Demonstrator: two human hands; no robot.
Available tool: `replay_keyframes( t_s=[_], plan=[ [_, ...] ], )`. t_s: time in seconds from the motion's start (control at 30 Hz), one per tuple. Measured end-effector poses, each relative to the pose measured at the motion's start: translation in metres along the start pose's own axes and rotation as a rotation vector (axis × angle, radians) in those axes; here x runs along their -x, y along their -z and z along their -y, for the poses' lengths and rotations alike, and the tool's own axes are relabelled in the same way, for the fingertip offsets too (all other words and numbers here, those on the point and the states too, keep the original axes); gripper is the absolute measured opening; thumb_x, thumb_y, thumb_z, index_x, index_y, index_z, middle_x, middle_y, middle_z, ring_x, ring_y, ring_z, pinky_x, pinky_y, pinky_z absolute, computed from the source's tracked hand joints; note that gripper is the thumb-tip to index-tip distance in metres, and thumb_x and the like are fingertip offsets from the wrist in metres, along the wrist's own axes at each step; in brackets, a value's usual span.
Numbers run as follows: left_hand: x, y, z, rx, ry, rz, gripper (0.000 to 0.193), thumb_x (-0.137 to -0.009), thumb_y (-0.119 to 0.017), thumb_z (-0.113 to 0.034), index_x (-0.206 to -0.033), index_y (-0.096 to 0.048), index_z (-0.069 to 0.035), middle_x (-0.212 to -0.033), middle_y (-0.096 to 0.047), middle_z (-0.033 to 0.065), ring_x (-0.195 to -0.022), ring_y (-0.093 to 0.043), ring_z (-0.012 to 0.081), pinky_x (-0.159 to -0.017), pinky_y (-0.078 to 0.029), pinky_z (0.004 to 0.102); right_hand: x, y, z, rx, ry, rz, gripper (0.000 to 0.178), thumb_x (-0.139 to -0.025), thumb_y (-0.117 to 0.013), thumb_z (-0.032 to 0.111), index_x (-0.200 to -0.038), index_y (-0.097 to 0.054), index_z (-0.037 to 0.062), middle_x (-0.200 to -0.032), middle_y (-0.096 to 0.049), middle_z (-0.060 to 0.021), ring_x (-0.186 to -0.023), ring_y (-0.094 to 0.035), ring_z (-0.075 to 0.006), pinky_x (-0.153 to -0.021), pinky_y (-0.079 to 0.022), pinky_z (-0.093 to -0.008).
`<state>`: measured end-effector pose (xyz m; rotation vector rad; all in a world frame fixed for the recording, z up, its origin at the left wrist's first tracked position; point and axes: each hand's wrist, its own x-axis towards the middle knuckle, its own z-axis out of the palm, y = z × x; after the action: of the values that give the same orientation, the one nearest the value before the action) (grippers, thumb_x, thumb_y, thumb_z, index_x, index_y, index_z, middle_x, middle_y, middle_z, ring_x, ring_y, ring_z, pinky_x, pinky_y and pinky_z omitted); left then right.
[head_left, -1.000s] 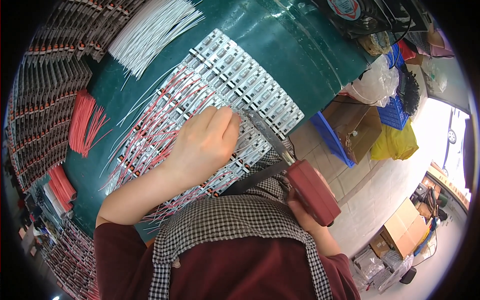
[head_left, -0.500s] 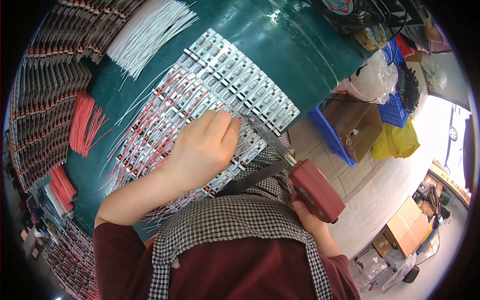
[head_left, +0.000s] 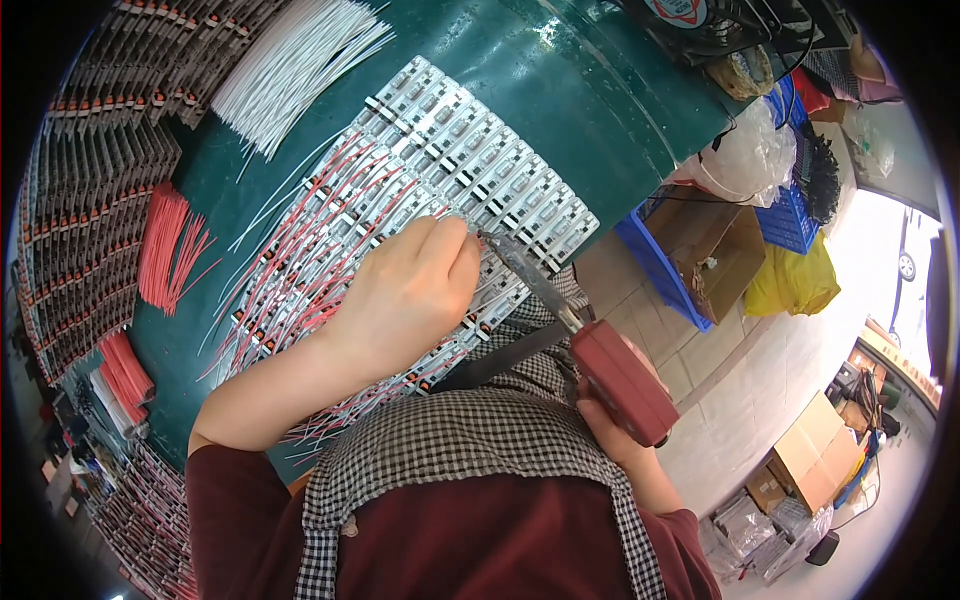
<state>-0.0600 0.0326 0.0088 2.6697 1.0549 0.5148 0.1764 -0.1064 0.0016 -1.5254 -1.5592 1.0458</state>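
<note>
My right hand [head_left: 608, 432] is wrapped round the dark red body of a soldering gun [head_left: 622, 385]. Its long dark metal shaft slants up to the left, and the tip is beside the fingertips of my left hand [head_left: 412, 283]. That hand is closed in a pinch over the block of small pale modules [head_left: 522, 190]; what the fingers hold is hidden beneath them. The modules lie side by side in slanting rows. Red wires [head_left: 322, 205] and white ones trail from the rows on the left, some under my left forearm.
A bundle of white wires [head_left: 300, 75] and a bundle of red wires [head_left: 172, 250] lie on the green table [head_left: 600, 100]. Stacked dark strips [head_left: 85, 220] fill the far left. A fan [head_left: 690, 15] stands at the back right. Right of the table are a cardboard box [head_left: 730, 270] and a yellow bag [head_left: 795, 280].
The soldering gun has shifted slightly to the left, with my right hand still round it. My left hand stays almost where it was, still closed.
</note>
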Motion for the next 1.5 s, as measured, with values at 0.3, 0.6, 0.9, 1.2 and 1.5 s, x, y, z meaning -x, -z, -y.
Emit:
replay_keyframes(
  t_s=[0.3,0.6,0.9,1.2,1.5],
  plan=[
    [0.001,0.001,-0.002,-0.024,0.005,0.000,0.007,-0.069,-0.059,-0.002,-0.073,-0.055,0.002,-0.074,-0.042,0.0064,-0.066,-0.051,0.0178,-0.051,-0.045,0.0280,0.022,0.004,-0.011,0.038,-0.106,0.001,0.068,-0.068,-0.079,0.021,-0.123,-0.048,-0.0066,-0.101,-0.065,-0.0142,-0.084,-0.067,-0.0245,-0.070,-0.053,-0.0302],
    [-0.002,-0.001,-0.012,0.005,-0.012,-0.059,0.007,-0.070,-0.060,-0.003,-0.075,-0.057,0.001,-0.073,-0.043,0.0057,-0.064,-0.050,0.0170,-0.048,-0.044,0.0277,0.037,0.007,-0.022,-0.025,-0.127,-0.040,0.062,-0.071,-0.077,0.025,-0.119,-0.052,-0.0061,-0.111,-0.062,-0.0161,-0.084,-0.067,-0.0234,-0.068,-0.053,-0.0298],
    [0.000,-0.005,-0.012,-0.019,-0.018,-0.007,0.007,-0.072,-0.060,-0.003,-0.075,-0.057,0.002,-0.072,-0.043,0.0053,-0.064,-0.050,0.0164,-0.048,-0.044,0.0266,0.031,0.008,-0.018,-0.035,-0.130,0.009,0.067,-0.071,-0.078,0.025,-0.122,-0.048,-0.0076,-0.104,-0.065,-0.0137,-0.081,-0.067,-0.0226,-0.067,-0.053,-0.0296],
    [0.000,-0.004,-0.011,0.003,-0.018,0.006,0.010,-0.068,-0.059,-0.001,-0.077,-0.056,0.002,-0.073,-0.042,0.0057,-0.065,-0.049,0.0165,-0.049,-0.043,0.0265,0.028,0.009,-0.013,0.010,-0.164,0.047,0.067,-0.069,-0.078,0.022,-0.122,-0.049,-0.0062,-0.105,-0.064,-0.0143,-0.085,-0.067,-0.0248,-0.071,-0.053,-0.0306],
    [0.000,-0.002,-0.013,0.009,-0.006,0.008,0.009,-0.066,-0.059,-0.001,-0.073,-0.054,0.001,-0.072,-0.041,0.0058,-0.064,-0.049,0.0169,-0.049,-0.043,0.0268,0.015,0.005,-0.005,-0.017,0.017,-0.018,0.065,-0.068,-0.079,0.020,-0.121,-0.049,-0.0057,-0.098,-0.066,-0.0147,-0.083,-0.067,-0.0251,-0.071,-0.053,-0.0300]
  ],
)
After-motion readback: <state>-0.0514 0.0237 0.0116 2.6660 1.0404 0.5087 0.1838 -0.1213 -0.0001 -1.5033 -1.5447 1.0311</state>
